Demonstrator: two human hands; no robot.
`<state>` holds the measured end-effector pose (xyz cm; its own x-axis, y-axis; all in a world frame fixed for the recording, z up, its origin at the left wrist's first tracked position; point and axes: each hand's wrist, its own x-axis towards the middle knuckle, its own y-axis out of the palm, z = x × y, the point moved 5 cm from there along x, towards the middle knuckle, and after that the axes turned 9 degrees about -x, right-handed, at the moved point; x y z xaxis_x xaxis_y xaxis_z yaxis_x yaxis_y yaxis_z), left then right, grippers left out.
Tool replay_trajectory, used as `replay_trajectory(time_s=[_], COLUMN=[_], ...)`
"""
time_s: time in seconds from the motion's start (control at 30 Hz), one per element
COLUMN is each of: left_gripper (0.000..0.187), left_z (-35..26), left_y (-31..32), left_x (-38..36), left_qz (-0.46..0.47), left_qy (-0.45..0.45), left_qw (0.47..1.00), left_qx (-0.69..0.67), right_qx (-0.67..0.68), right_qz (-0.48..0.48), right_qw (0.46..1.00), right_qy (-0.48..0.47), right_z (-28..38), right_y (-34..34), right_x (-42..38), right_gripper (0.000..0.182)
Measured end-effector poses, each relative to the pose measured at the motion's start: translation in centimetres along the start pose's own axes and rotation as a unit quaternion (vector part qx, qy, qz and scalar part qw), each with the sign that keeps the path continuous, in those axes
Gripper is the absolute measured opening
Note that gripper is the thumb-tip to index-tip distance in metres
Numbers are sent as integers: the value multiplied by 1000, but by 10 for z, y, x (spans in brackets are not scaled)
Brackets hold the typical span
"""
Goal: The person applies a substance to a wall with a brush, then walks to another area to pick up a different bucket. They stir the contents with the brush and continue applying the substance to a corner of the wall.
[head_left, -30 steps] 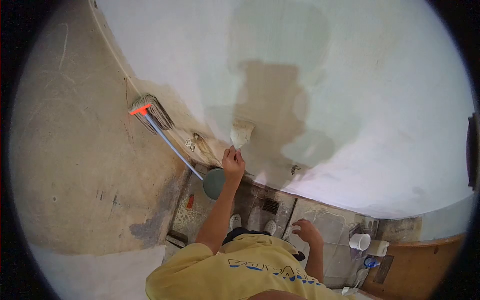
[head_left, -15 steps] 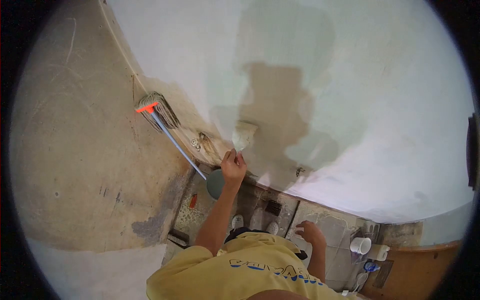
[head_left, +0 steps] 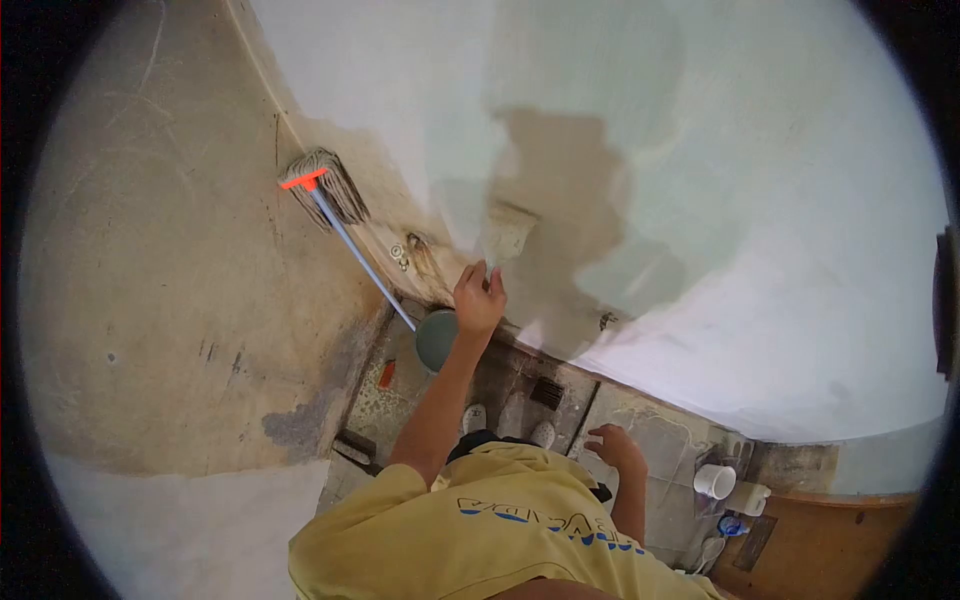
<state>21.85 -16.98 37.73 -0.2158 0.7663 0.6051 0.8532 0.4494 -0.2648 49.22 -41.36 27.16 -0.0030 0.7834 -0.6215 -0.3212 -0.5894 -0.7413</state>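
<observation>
My left hand [head_left: 481, 303] is raised against the wall [head_left: 760, 200], its fingers pinched on the narrow end of a putty knife [head_left: 508, 236]. The tool's wide, pale, stained blade flares upward and lies against the wall, inside the shadow of my head and arms. My right hand [head_left: 620, 449] hangs low at my side above the tiled floor, its fingers loosely bent and apart, with nothing seen in it. White coating covers much of the wall. Brown, bare-looking patches show lower down, near a tap [head_left: 400, 255].
A mop [head_left: 325, 180] leans head-up in the corner, its blue handle ending by a grey-green basin [head_left: 436, 340]. An orange object [head_left: 387, 374] lies on the floor near a drain grate [head_left: 547, 392]. A white bucket [head_left: 715, 482] and a jug [head_left: 748, 499] stand at the right.
My left hand and the putty knife have shifted slightly up and right along the wall. The camera view has moved a little. My right hand stays low at my side.
</observation>
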Motion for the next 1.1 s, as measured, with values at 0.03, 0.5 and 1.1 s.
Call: replay_trajectory(time_s=[0.03,0.5,1.1], left_gripper=[19,16,32], left_z=[5,12,87], left_y=[6,-8,45], left_x=[2,-28,-44], left_qz=[1,127,128], left_qy=[-3,-445,-322], left_qw=[1000,751,905], left_qx=[0,-471,-245], right_qx=[-21,-6,-91], right_qz=[17,-5,0], right_qw=[1000,1000,995], right_qy=[11,20,33], right_z=[1,-17,-92], right_y=[0,20,129], right_x=[-1,-4,27], right_gripper=[38,55,44])
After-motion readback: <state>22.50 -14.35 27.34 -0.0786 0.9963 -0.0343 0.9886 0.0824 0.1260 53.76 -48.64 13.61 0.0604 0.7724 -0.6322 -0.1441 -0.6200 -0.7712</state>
